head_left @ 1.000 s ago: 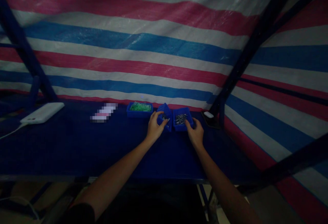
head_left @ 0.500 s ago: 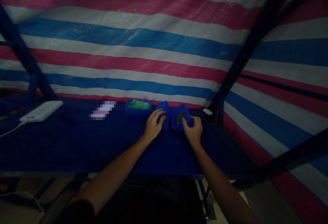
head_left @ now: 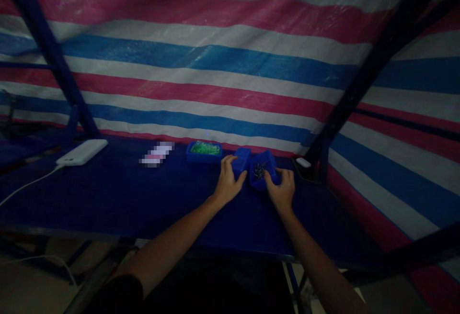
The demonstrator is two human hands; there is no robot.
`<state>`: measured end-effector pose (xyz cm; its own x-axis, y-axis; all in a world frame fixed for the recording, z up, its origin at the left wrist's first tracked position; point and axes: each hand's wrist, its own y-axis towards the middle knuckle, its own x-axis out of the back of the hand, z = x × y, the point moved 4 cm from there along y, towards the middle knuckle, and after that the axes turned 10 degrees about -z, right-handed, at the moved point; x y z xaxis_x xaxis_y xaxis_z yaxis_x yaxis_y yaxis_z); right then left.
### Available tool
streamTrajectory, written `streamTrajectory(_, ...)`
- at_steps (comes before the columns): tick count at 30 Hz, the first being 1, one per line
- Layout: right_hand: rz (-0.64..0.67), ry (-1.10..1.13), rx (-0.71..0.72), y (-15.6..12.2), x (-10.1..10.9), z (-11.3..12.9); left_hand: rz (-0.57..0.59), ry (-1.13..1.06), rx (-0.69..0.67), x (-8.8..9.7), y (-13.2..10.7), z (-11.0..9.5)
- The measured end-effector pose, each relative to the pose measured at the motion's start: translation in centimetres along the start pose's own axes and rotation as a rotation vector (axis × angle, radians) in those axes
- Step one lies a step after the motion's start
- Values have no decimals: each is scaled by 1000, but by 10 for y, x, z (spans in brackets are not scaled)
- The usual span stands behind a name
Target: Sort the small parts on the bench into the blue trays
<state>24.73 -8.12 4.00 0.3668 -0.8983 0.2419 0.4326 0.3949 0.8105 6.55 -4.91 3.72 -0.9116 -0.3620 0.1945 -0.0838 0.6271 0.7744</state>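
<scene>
My left hand (head_left: 229,180) is curling partly open around the left bin (head_left: 242,158), which is leaning, its inside hidden from me. My right hand (head_left: 282,187) is gripping the right bin (head_left: 268,157) half-closed, thumb over the rim; metal pieces (head_left: 258,170) are lying inside. Both bins are sitting side by side, right of the tray (head_left: 204,158); I cannot tell whether they are touching the worktop (head_left: 172,199). To handle them well, I should be gripping both firmly, tilting gently and minding the rims, so nothing is spilling.
</scene>
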Motion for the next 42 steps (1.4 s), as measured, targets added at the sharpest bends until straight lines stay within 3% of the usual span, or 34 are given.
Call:
streamTrajectory(8,30,0,-64,-2,1,-7,129,-91,327,-4,-10,7)
streamTrajectory(16,103,-23,-246,-17,23,-9,180,-198,539,-3,-14,12)
streamTrajectory(22,151,-67,-376,-26,25,-20,220,-237,584,-6,-17,16)
streamTrajectory(27,176,-90,-620,-27,26,-27,264,-237,654,-4,-19,17)
streamTrajectory(34,140,-132,-809,-5,28,-43,266,-247,774,-3,-18,14)
streamTrajectory(37,130,-144,-801,6,28,-53,265,-240,802,-2,-15,13)
streamTrajectory(42,54,-172,-657,16,30,-57,279,-223,787,1,-13,12)
